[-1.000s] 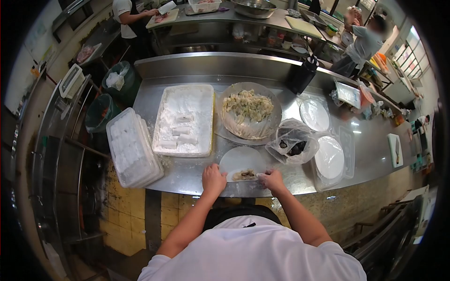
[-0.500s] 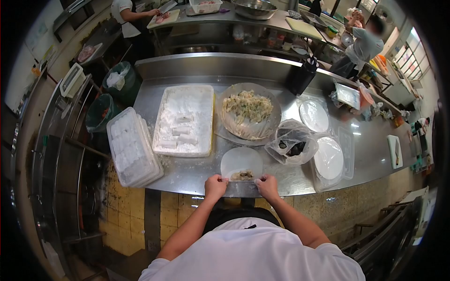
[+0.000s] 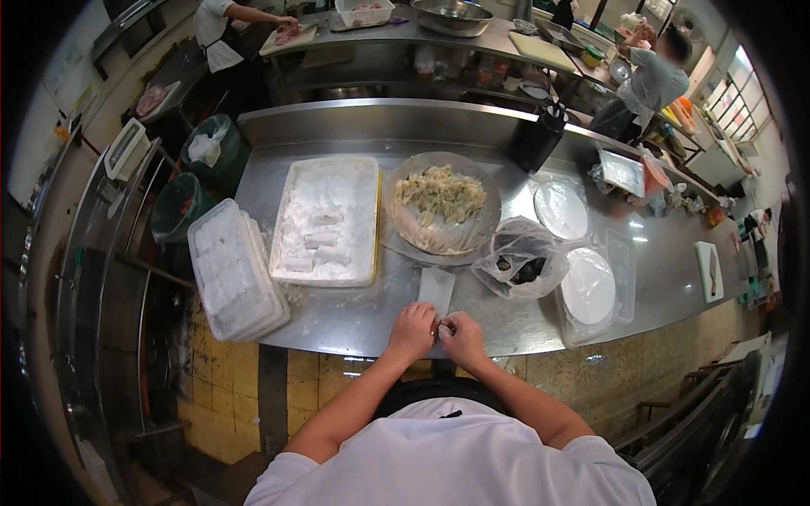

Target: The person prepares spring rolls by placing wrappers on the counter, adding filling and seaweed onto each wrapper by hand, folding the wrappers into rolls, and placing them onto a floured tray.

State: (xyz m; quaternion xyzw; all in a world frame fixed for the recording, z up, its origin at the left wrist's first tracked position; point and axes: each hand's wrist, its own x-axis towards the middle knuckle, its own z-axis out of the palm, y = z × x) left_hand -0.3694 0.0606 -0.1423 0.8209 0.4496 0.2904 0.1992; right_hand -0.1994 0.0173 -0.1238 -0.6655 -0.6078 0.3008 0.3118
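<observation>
A thin white wrapper (image 3: 436, 287), its sides folded into a narrow strip, lies on the steel table near the front edge. My left hand (image 3: 413, 330) rests over its near end, fingers together. Beside it, touching the same end, my right hand (image 3: 461, 337) is closed on the wrapper. The filling is hidden under my fingers. Beyond the wrapper stands a round bowl (image 3: 491, 212) of pale chopped filling. A clear bag (image 3: 550, 279) with dark pieces is to the right. White rolls (image 3: 321, 240) lie in a floured tray (image 3: 369, 181) at the left.
Stacked lidded trays (image 3: 232, 270) stand at the left. Round wrapper stacks (image 3: 588, 287) in plastic lie at the right, with a black bottle (image 3: 544, 137) farther back. A white board (image 3: 709, 271) with a knife is far right. Two people work across the back counter.
Both hands have come together from the wrapper's two near corners. The round wrapper is now folded in at its sides, and its filling has gone out of sight.
</observation>
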